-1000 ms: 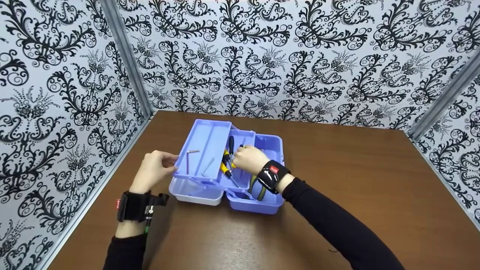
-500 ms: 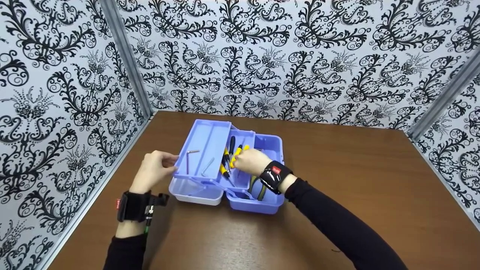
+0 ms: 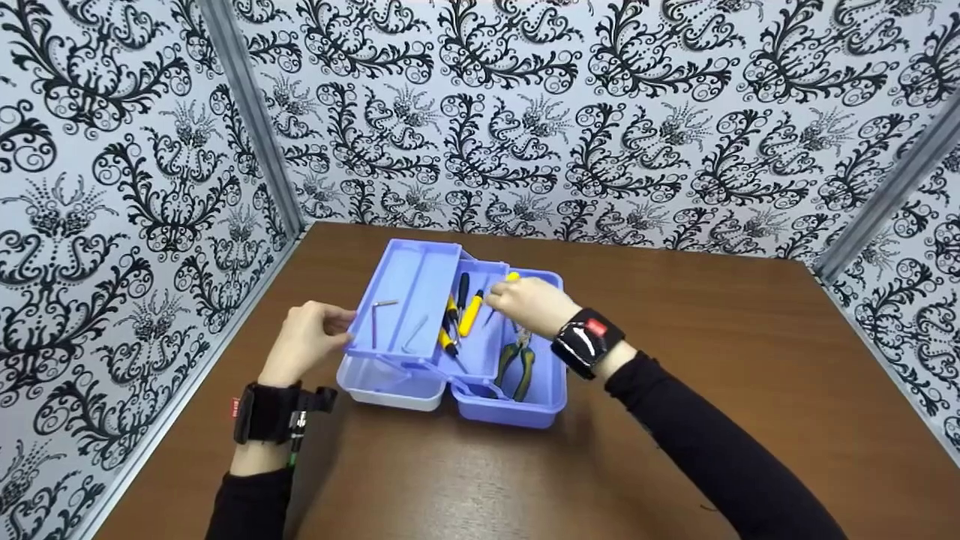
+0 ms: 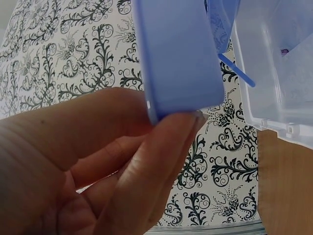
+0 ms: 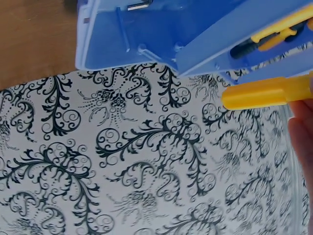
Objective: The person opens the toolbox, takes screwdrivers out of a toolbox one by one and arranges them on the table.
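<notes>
My left hand [image 3: 304, 339] pinches the near left corner of the upper tray [image 3: 403, 281] of a blue toolbox [image 3: 506, 415]; in the left wrist view thumb and fingers meet at the tray's corner [image 4: 181, 63]. Above the box's right side, my right hand [image 3: 534, 304] holds a yellow-handled screwdriver [image 5: 259, 93]. Its handle end sticks out behind the hand, while a thin shaft points down toward the lower tray [image 3: 481, 352]. In that tray lie another yellow tool handle [image 3: 472, 313], a black handle [image 3: 463, 286] and several yellow-and-black tools [image 3: 448, 341].
Pliers [image 3: 516, 369] with dark green handles lie in the box's deep right compartment. Two hex keys, one purplish [image 3: 374, 328] and one silver [image 3: 415, 334], rest in the upper tray. A whitish lid [image 3: 394, 396] spreads out below it. Patterned walls [image 3: 600, 135] enclose the brown table [image 3: 712, 360].
My right hand has lifted the yellow screwdriver from among the lower tray's tools and moved right with it, uncovering the pliers. My left hand stays at the tray's corner.
</notes>
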The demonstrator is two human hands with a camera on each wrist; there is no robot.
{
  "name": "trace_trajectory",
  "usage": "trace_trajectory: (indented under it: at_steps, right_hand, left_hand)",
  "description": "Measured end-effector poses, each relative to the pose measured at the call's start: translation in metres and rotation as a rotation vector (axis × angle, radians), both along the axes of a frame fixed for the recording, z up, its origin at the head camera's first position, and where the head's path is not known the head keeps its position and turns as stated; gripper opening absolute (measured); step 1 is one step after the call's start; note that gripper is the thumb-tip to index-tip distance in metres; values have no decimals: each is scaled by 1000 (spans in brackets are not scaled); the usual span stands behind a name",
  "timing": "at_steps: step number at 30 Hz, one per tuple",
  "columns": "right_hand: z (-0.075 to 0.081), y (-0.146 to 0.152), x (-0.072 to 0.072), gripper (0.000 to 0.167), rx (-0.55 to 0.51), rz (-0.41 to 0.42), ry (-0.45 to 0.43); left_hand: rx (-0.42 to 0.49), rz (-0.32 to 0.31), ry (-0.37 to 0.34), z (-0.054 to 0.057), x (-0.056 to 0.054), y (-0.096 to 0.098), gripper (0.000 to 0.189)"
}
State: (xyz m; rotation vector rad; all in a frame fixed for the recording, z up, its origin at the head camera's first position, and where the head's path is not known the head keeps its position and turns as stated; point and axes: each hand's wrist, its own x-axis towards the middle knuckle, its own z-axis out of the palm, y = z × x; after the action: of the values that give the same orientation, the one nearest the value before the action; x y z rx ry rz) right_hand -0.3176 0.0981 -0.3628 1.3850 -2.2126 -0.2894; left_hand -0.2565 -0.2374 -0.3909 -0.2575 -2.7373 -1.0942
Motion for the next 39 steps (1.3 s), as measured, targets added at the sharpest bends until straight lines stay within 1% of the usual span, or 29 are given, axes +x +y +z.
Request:
trace_trajectory:
  at_steps: [4,7,10,13,16,18,23,28,32,39]
  right_hand:
    - [0,12,-2,12,-118,-9,-98]
    - [-3,21,-5,7,-217,-21,-170]
    - [-5,30,-8,10,-314,-42,-231]
    - [-8,40,-9,11,-420,-81,-317]
    - [-9,50,-8,13,-531,-142,-400]
    - [-11,55,-7,14,-596,-179,-424]
    - [-16,67,-9,15,-723,-246,-443]
    - [-21,80,-13,17,-811,-378,-507]
    - [-27,92,-16,18,-851,-487,-543]
    - [-44,116,-21,20,-873,-604,-575]
  left_hand:
    - [-2,3,-3,-2,0,-1,30]
    - [-5,8,-4,-3,1,-2,30]
    - [-7,12,-3,-3,1,-2,30]
    - [-7,12,2,-2,2,-2,30]
    - [-4,12,4,-2,2,-2,30]
    - [-3,14,2,-2,3,-2,30]
    - [-15,26,-2,-2,3,-3,30]
    - [-9,32,-17,-1,2,-2,31]
    - [-6,33,-24,-1,1,0,31]
    - [-15,36,-15,-2,0,1,31]
